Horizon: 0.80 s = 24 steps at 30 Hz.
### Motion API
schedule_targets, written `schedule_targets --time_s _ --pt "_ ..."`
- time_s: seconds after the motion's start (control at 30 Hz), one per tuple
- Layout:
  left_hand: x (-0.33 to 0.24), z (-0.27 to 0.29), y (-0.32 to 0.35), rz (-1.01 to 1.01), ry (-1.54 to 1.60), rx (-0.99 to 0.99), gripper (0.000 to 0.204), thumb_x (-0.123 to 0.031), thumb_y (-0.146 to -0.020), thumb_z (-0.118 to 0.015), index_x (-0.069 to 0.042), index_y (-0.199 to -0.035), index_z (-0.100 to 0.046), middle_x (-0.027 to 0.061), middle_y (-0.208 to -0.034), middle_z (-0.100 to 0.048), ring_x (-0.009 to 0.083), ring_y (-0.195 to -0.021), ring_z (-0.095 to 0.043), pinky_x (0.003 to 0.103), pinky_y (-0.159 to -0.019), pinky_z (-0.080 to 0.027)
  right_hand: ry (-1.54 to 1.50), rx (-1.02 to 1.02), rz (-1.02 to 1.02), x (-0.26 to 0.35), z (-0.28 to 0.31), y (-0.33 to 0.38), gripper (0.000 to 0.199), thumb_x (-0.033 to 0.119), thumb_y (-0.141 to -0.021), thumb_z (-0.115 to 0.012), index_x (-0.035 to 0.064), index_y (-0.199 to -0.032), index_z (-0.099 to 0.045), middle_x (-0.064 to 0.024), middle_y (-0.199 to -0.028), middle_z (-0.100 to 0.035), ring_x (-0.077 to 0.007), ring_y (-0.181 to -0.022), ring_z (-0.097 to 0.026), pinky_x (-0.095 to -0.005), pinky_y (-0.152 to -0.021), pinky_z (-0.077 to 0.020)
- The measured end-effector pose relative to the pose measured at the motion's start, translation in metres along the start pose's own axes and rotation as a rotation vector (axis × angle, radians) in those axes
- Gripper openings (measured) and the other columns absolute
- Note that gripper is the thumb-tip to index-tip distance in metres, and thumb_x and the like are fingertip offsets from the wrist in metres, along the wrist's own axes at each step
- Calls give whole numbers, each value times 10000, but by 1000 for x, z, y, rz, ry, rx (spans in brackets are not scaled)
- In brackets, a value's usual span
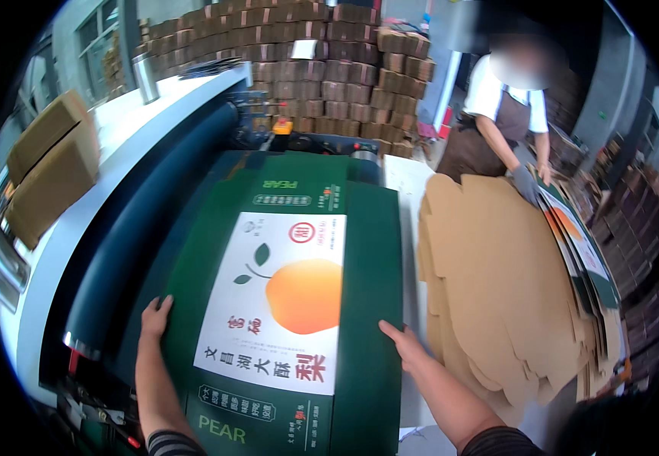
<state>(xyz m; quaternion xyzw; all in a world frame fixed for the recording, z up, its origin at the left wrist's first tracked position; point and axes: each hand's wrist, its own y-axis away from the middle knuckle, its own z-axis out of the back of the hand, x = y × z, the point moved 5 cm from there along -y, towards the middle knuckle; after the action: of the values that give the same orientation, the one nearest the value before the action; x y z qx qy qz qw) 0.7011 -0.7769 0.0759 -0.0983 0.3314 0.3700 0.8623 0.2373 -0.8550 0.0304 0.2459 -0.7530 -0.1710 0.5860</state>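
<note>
A large flat printed cardboard box sheet, green with a white panel and an orange pear picture, lies lengthwise before me on the machine's bed. At its left edge is my left hand, with thumb and finger apart, next to the dark roller. My right hand is at the opposite edge. Its thumb lies over the green border, and the other fingers are partly hidden beside or beneath the edge.
A long dark roller runs along the left, inside a white machine frame. Plain brown cardboard sheets are piled at right. Behind them, a co-worker's grey-gloved hand touches printed sheets. Brown bundles form a wall behind.
</note>
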Motion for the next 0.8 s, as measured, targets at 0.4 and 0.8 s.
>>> schedule_targets --time_s 0.4,0.8 --pt "-46 -19 -18 68 -308 106 614 -475 -592 -521 2 -977 -487 166 -939 -511 262 -879 -495 318 -767 -373 11 -49 -107 -10 20 11 523 285 -699 -541 -26 -1072 -346 -134 -1033 -430 -230 -929 -432 -342 -778 -363" --pt "-27 -31 -39 291 88 341 743 -462 -544 -616 90 -1004 -428 199 -958 -491 270 -811 -525 336 -709 -411 -101 -68 52 -25 35 -9 369 182 -712 -522 -41 -988 -419 -137 -902 -496 -243 -807 -495 -347 -691 -422"
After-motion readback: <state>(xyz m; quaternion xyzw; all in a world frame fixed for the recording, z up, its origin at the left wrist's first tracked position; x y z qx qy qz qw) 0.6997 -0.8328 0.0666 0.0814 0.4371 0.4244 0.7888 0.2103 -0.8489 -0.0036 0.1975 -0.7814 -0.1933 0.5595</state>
